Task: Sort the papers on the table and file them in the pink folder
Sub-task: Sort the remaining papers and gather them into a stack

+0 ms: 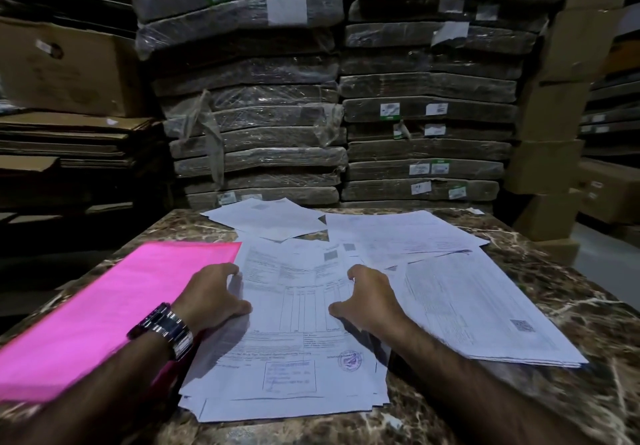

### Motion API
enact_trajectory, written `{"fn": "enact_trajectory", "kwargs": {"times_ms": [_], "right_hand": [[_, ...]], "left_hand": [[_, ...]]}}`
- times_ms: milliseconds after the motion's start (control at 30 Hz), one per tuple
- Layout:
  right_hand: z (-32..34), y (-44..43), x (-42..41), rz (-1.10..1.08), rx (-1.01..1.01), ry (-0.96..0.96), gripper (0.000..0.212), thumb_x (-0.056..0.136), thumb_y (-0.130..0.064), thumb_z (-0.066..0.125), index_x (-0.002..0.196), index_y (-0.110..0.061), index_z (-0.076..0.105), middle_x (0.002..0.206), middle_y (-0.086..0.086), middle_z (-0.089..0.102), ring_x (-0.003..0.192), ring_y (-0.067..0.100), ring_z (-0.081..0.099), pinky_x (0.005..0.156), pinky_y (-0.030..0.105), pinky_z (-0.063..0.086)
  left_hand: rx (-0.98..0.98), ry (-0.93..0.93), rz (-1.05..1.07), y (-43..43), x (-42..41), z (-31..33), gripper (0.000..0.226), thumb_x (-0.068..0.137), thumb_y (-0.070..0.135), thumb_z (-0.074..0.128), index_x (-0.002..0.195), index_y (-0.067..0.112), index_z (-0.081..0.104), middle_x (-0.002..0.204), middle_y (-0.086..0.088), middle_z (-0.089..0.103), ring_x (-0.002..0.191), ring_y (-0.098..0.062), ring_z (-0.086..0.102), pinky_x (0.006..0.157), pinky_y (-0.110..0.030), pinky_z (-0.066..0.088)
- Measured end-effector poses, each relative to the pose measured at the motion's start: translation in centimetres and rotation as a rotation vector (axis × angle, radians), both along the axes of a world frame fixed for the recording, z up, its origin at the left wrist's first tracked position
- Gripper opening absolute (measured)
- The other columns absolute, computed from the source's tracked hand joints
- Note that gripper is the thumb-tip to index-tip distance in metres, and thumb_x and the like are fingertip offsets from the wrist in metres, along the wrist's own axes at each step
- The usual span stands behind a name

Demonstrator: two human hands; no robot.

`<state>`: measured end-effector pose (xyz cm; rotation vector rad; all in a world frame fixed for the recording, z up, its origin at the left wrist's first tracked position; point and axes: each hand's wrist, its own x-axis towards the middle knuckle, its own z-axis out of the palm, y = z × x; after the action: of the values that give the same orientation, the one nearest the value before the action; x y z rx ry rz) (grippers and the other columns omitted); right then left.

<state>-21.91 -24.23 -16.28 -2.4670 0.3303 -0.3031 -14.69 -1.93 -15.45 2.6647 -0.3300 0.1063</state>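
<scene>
A pink folder (104,309) lies closed on the left of the marble table (571,306). Beside it sits a stack of printed sheets (287,351) with a blue stamp near its lower edge. My left hand (213,294), with a metal watch on the wrist, grips the stack's left edge. My right hand (369,300) grips its right edge, fingers curled around the paper. More sheets lie loose: a pile at the right (485,306), one behind it (398,233), and a few at the far middle (266,219).
Tall stacks of plastic-wrapped flat bundles (256,115) rise right behind the table's far edge. Cardboard boxes (547,132) are piled at the right, flattened cartons (65,139) at the left. The room is dim.
</scene>
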Motion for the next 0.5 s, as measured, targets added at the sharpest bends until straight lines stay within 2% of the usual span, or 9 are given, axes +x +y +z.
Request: {"fn": "enact_trajectory", "kwargs": {"times_ms": [67, 267, 333, 400, 500], "right_hand": [[-0.2, 0.0, -0.2, -0.017, -0.044, 0.022, 0.041, 0.075, -0.026, 0.076, 0.105, -0.009, 0.055, 0.11, 0.005, 0.057, 0.089, 0.017, 0.051, 0.066, 0.028, 0.046], [-0.3, -0.7, -1.1, -0.088, -0.13, 0.099, 0.048, 0.075, -0.042, 0.073, 0.108, -0.014, 0.051, 0.113, 0.005, 0.056, 0.105, 0.026, 0.054, 0.071, 0.031, 0.045], [-0.2, -1.0, -1.4, -0.1, -0.144, 0.123, 0.051, 0.073, -0.046, 0.072, 0.108, -0.015, 0.052, 0.114, 0.005, 0.057, 0.106, 0.026, 0.055, 0.073, 0.032, 0.047], [0.1, -1.1, -1.7, -0.089, -0.107, 0.156, 0.048, 0.073, -0.047, 0.071, 0.105, -0.016, 0.053, 0.111, 0.003, 0.058, 0.105, 0.025, 0.055, 0.075, 0.032, 0.048], [1.4, -1.3, -2.5, -0.014, -0.033, 0.179, 0.034, 0.079, -0.041, 0.07, 0.099, -0.016, 0.056, 0.105, -0.001, 0.062, 0.097, 0.017, 0.057, 0.076, 0.028, 0.049]], "left_hand": [[0.063, -0.016, 0.004, 0.0, 0.1, -0.1, 0.077, 0.074, 0.03, 0.079, 0.139, 0.008, 0.044, 0.143, -0.008, 0.047, 0.13, -0.024, 0.044, 0.101, -0.031, 0.038], [0.079, -0.04, -0.013, -0.8, 0.0, -0.6, 0.061, 0.077, 0.031, 0.077, 0.129, 0.008, 0.055, 0.13, -0.006, 0.058, 0.117, -0.023, 0.053, 0.088, -0.027, 0.042], [0.078, -0.034, -0.047, -1.4, -0.2, -0.8, 0.042, 0.079, 0.032, 0.074, 0.113, 0.01, 0.065, 0.113, -0.001, 0.064, 0.106, -0.021, 0.058, 0.078, -0.026, 0.042], [0.083, -0.04, -0.062, -1.7, -0.3, -1.0, 0.021, 0.08, 0.033, 0.072, 0.087, 0.015, 0.066, 0.091, 0.004, 0.063, 0.088, -0.017, 0.059, 0.067, -0.025, 0.04], [0.092, -0.043, -0.074, -2.3, -0.4, -1.1, 0.027, 0.079, 0.036, 0.072, 0.065, 0.021, 0.055, 0.07, 0.009, 0.054, 0.066, -0.006, 0.047, 0.053, -0.022, 0.03]]}}
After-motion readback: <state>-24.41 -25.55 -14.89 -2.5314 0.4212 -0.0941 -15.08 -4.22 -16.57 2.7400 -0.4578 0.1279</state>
